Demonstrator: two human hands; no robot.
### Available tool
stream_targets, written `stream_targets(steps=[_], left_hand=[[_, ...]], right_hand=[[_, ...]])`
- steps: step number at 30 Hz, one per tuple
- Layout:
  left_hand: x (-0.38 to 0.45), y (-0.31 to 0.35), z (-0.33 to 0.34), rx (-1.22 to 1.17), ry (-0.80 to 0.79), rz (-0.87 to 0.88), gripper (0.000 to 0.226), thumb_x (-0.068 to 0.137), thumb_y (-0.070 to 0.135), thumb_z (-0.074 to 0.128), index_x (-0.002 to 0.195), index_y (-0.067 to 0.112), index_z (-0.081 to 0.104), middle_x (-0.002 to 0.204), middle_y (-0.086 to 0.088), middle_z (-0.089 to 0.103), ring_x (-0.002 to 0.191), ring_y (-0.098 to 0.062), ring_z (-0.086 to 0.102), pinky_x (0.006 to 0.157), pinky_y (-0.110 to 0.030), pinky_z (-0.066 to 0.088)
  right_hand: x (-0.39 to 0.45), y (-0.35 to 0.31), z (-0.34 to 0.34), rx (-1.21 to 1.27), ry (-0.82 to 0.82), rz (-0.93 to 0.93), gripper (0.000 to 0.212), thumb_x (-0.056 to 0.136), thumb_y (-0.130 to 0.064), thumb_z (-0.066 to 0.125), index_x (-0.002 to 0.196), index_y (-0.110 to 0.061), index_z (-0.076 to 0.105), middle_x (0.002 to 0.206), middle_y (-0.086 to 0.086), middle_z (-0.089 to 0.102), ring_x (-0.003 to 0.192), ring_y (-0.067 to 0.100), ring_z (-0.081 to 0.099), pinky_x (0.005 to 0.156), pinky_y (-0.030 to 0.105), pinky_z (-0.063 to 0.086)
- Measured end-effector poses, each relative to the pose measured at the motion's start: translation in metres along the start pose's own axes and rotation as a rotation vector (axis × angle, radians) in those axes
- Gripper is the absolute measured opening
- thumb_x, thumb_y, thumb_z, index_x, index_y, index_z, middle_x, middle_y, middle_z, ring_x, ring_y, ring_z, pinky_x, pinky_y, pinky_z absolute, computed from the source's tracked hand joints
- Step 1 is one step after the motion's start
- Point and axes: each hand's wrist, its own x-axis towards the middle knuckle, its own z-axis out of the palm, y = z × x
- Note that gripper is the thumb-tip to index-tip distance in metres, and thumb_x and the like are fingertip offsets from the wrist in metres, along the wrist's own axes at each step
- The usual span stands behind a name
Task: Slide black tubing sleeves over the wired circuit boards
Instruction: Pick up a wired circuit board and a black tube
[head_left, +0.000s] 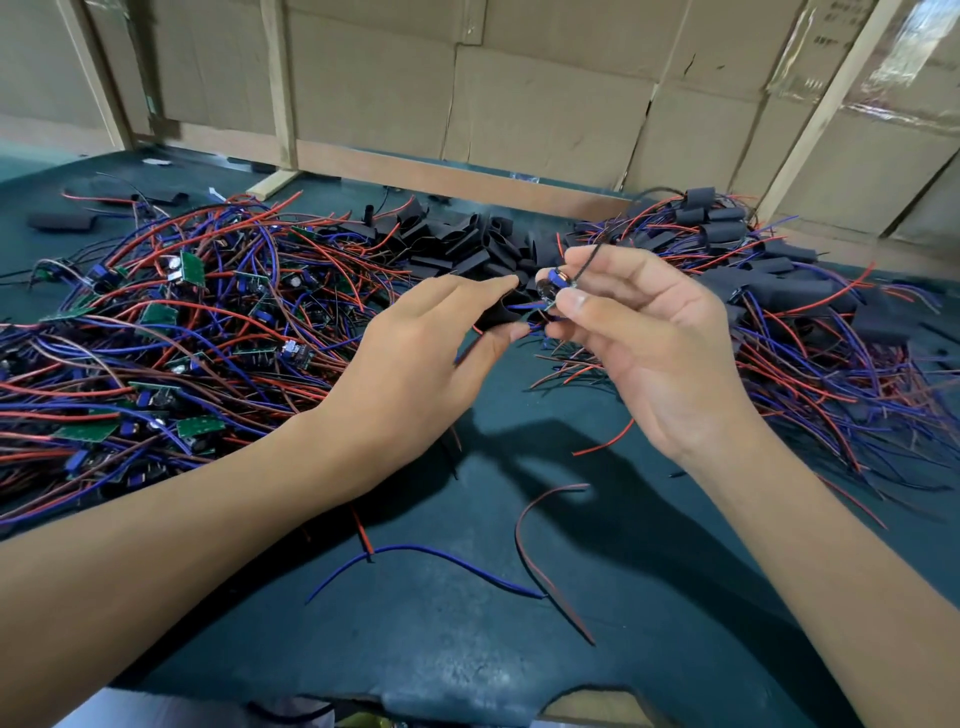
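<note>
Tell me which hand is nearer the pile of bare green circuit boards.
Left. The left hand hovers just beside the pile of bare green circuit boards; the right hand is farther away, beyond the left.

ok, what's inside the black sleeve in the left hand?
Blue wires run into the black tubing sleeve held by the left hand; its interior is hidden. The small circuit board remains outside, in the right hand.

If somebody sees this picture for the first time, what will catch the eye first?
Probably the two hands at centre: the left hand pinches a black sleeve, the right hand holds a wired circuit board beside it. Next, the tangled pile of unsleeved boards at left and the sleeved pile at right.
</note>
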Motion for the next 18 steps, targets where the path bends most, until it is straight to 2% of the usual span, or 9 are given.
stream_targets(steps=[4, 6, 11, 14, 16, 18], left_hand=[[-0.0008, -0.0011, -0.0004, 0.075, 0.012, 0.042, 0.025, 0.095, 0.025, 0.068, 0.117, 0.012, 0.072, 0.1, -0.001, 0.073, 0.092, -0.02, 0.062, 0.082, -0.044, 0.051], [-0.0009, -0.0019, -0.0011, 0.075, -0.007, 0.029, 0.026, 0.096, 0.027, 0.066, 0.118, 0.014, 0.072, 0.101, 0.002, 0.073, 0.092, -0.014, 0.057, 0.081, -0.045, 0.049], [-0.0022, -0.0013, -0.0013, 0.021, -0.054, 0.011, 0.03, 0.096, 0.024, 0.067, 0.124, 0.012, 0.069, 0.105, 0.001, 0.072, 0.097, -0.016, 0.057, 0.085, -0.045, 0.05], [-0.0017, -0.0014, -0.0006, 0.035, -0.053, 0.029, 0.034, 0.096, 0.024, 0.066, 0.126, 0.008, 0.067, 0.11, -0.004, 0.072, 0.1, -0.024, 0.063, 0.086, -0.047, 0.051], [-0.0015, -0.0018, 0.0005, 0.047, -0.053, 0.051, 0.037, 0.095, 0.024, 0.067, 0.126, 0.005, 0.067, 0.112, -0.006, 0.072, 0.101, -0.025, 0.064, 0.086, -0.048, 0.052], [-0.0009, -0.0022, 0.001, 0.068, -0.057, 0.073, 0.038, 0.095, 0.025, 0.068, 0.126, 0.004, 0.066, 0.111, -0.007, 0.072, 0.101, -0.024, 0.064, 0.085, -0.046, 0.051]], right_hand=[[0.0009, -0.0005, -0.0026, -0.077, 0.011, -0.027, 0.023, 0.077, -0.001, 0.075, 0.093, -0.016, 0.079, 0.093, 0.006, 0.077, 0.082, 0.021, 0.071, 0.091, 0.044, 0.057], [0.0006, 0.0005, -0.0029, -0.126, -0.001, -0.041, 0.022, 0.074, -0.006, 0.077, 0.092, -0.019, 0.079, 0.09, 0.003, 0.076, 0.082, 0.022, 0.07, 0.094, 0.049, 0.057], [0.0, 0.0009, -0.0034, -0.171, -0.039, -0.066, 0.017, 0.073, -0.012, 0.079, 0.086, -0.023, 0.079, 0.088, 0.003, 0.076, 0.079, 0.027, 0.073, 0.084, 0.037, 0.058], [0.0003, 0.0, -0.0041, -0.155, -0.035, -0.066, 0.016, 0.073, -0.012, 0.08, 0.087, -0.02, 0.079, 0.086, 0.006, 0.076, 0.078, 0.03, 0.073, 0.084, 0.039, 0.059], [-0.0001, -0.0003, -0.0037, -0.153, -0.034, -0.073, 0.017, 0.073, -0.012, 0.08, 0.088, -0.02, 0.08, 0.085, 0.006, 0.076, 0.077, 0.028, 0.073, 0.084, 0.039, 0.059], [-0.0012, -0.0008, -0.0023, -0.16, -0.03, -0.087, 0.017, 0.074, -0.011, 0.08, 0.088, -0.02, 0.08, 0.083, 0.004, 0.077, 0.076, 0.022, 0.072, 0.08, 0.031, 0.057]])
